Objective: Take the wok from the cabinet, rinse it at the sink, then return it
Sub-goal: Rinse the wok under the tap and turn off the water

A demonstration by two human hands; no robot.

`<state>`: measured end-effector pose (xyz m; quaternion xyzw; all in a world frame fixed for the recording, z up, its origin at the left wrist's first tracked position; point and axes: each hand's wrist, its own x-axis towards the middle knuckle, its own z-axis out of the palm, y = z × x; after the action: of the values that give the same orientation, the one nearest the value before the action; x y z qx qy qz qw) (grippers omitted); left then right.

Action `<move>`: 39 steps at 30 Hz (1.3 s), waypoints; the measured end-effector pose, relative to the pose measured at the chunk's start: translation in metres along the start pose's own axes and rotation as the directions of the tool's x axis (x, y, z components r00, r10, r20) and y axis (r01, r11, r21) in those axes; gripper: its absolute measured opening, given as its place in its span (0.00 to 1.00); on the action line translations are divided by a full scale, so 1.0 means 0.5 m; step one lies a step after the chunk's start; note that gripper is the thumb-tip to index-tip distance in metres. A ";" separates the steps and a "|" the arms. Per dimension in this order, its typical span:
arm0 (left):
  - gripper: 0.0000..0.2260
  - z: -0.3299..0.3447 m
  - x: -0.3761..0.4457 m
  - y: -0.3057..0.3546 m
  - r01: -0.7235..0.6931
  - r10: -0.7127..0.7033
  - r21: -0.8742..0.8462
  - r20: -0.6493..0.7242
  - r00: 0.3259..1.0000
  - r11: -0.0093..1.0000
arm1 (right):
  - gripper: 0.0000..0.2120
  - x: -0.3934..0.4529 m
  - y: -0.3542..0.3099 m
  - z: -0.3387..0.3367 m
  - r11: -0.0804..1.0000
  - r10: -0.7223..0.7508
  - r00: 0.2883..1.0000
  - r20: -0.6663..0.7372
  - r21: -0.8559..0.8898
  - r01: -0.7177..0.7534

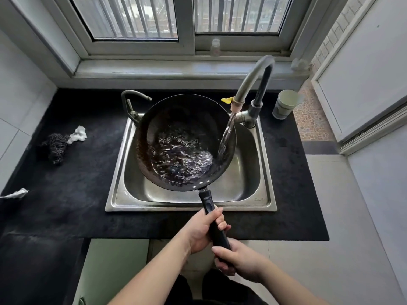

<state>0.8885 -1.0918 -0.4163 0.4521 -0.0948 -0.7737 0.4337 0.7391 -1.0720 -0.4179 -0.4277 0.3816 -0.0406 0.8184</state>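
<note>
Water runs from the tall curved faucet [253,84] into the dark wok [185,142], which I hold tilted over the steel sink [262,194], straight ahead of both hands. The stream strikes the inner wall on the wok's right side and pools, bubbling, in the lower part of the bowl.

My left hand [202,230] wraps around the black handle [211,216] nearer the pan, fingers curled over the top. My right hand [240,258] grips the handle's end just behind the left, fingers closed around it; the two hands sit close together, and I cannot tell whether they touch.

Beyond the wok, a smaller second tap [132,102] stands at the sink's far left corner. Well off to the left of my hands, a dark scouring pad [55,148] lies on the black countertop [72,190] with a white crumpled scrap [78,134] touching it. Far right of the faucet, a pale green cup [285,104] stands upright near the counter's edge. A small clear bottle [215,47] sits on the window sill past the faucet.
</note>
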 end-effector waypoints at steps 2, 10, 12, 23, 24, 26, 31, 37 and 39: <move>0.10 -0.003 0.004 0.004 -0.020 0.021 0.031 -0.027 0.999 0.999 | 0.13 0.013 0.003 -0.003 0.999 -0.001 1.000 0.014 0.039 0.001; 0.10 -0.017 0.021 0.018 -0.068 0.082 0.134 -0.107 0.991 0.989 | 0.13 0.054 0.004 -0.012 0.998 -0.010 0.999 0.034 0.061 0.008; 0.10 -0.020 0.023 0.022 -0.071 0.090 0.149 -0.120 0.989 0.986 | 0.13 0.061 0.004 -0.012 0.999 -0.004 1.000 0.026 0.053 0.003; 0.08 -0.022 0.020 0.037 -0.064 0.109 0.214 -0.208 0.972 0.975 | 0.12 0.073 -0.011 0.009 0.989 -0.007 0.997 0.078 0.145 -0.005; 0.07 -0.023 0.018 0.036 -0.064 0.112 0.214 -0.219 0.969 0.975 | 0.11 0.071 -0.012 0.013 0.987 -0.011 0.996 0.089 0.163 -0.003; 0.06 -0.022 0.010 0.034 -0.063 0.116 0.214 -0.243 0.963 0.975 | 0.11 0.067 -0.015 0.023 0.982 -0.024 0.993 0.117 0.190 0.002; 0.08 -0.019 -0.010 0.024 -0.046 0.106 0.217 -0.272 0.956 0.975 | 0.12 0.053 -0.016 0.040 0.978 -0.015 0.988 0.155 0.208 -0.018; 0.11 -0.004 -0.017 0.021 -0.051 0.076 0.104 -0.257 0.963 0.993 | 0.12 0.030 -0.027 0.038 0.974 -0.007 0.988 0.156 0.223 -0.028; 0.10 -0.001 -0.015 0.018 -0.038 0.053 0.065 -0.237 0.970 0.997 | 0.13 0.022 -0.029 0.038 0.977 -0.008 0.990 0.141 0.211 -0.022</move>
<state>0.8960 -1.0915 -0.4070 0.5524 -0.0755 -0.7003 0.4458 0.7632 -1.0729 -0.4075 -0.3382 0.3175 -0.0479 0.8846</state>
